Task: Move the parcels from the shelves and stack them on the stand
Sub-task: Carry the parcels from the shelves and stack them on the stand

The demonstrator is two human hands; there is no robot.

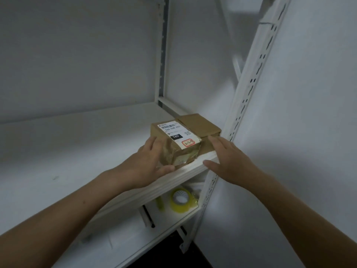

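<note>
The brown, taped cardboard parcel with a white label point(179, 140) sits unlifted at the near right corner of the white metal shelf point(77, 151). The left hand point(148, 163) lays straight fingers against its left side; the right hand point(229, 159) hovers near, fingers spread. Carrying and stacking seemingly remain.

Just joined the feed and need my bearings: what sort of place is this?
Likely a parcel storeroom or pickup depot: white slotted metal shelving, a taped cardboard parcel with a barcode shipping label, and a yellowish packing-tape roll on the lower shelf.
</note>
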